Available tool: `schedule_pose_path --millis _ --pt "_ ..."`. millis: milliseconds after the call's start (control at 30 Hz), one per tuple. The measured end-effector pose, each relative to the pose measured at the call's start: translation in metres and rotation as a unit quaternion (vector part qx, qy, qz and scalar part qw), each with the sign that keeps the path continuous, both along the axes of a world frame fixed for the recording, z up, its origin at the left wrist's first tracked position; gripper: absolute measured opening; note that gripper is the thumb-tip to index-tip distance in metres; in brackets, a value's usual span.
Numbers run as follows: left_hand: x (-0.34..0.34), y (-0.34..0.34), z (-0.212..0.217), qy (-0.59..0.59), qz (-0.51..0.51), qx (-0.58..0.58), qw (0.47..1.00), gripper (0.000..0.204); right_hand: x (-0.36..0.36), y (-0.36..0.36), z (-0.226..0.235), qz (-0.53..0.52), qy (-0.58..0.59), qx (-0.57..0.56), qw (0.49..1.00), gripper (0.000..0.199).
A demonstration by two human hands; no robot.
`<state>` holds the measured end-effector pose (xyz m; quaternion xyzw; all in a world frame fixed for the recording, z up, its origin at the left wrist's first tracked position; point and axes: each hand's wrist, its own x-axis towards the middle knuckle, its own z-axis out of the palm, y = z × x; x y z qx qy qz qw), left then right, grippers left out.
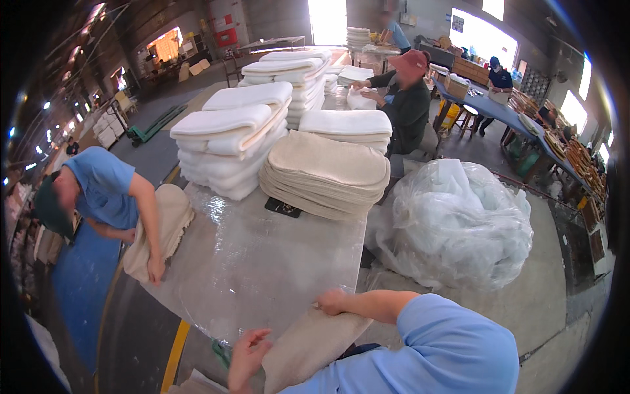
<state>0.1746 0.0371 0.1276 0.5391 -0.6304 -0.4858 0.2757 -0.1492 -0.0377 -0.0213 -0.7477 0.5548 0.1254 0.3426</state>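
Observation:
A beige fabric piece (pixel 321 338) lies at the near edge of the table, in front of my body. My right hand (pixel 333 302) is closed on its far edge, with the fingertips partly hidden. Beside its left edge, my left hand (pixel 248 358) is raised with fingers apart and slightly bent, holding nothing. A scrap of green material (pixel 222 353) shows just beyond the left hand. Farther up the table sits a neat stack of rounded beige fabric pieces (pixel 325 172).
Tall stacks of folded white padding (pixel 226 141) stand behind the beige stack. Right of the table is a big clear plastic bag (pixel 459 223) of white filling. A co-worker (pixel 105 190) handles beige fabric at the left; another (pixel 403 105) works at the far right side.

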Motion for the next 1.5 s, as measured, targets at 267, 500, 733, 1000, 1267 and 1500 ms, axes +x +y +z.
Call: schedule_pose_path --millis 267,500,733,1000,1267,1500 --pt "-0.088 0.031 0.206 0.401 -0.481 -0.125 0.769 0.041 -0.004 -0.012 0.002 0.027 -0.032 -0.025 0.999 0.031" --pt "-0.095 0.057 0.190 0.305 -0.170 -0.398 0.848 0.017 0.011 -0.025 -0.037 0.070 -0.034 -0.047 0.996 0.028" --pt "-0.107 0.076 0.156 0.395 -0.037 -0.359 0.845 0.015 0.005 -0.011 -0.021 0.043 -0.037 -0.067 0.996 0.041" --pt "-0.135 0.079 0.146 0.601 -0.146 -0.263 0.741 0.051 0.017 -0.011 -0.002 0.039 -0.041 -0.074 0.996 0.043" --pt "-0.105 0.091 0.136 0.516 -0.238 -0.102 0.817 0.030 0.019 -0.010 -0.003 0.012 -0.032 -0.069 0.997 0.046" --pt "0.028 0.055 -0.020 -0.217 0.184 -0.002 0.959 0.040 0.005 0.011 -0.019 0.058 -0.062 -0.143 0.986 0.043"
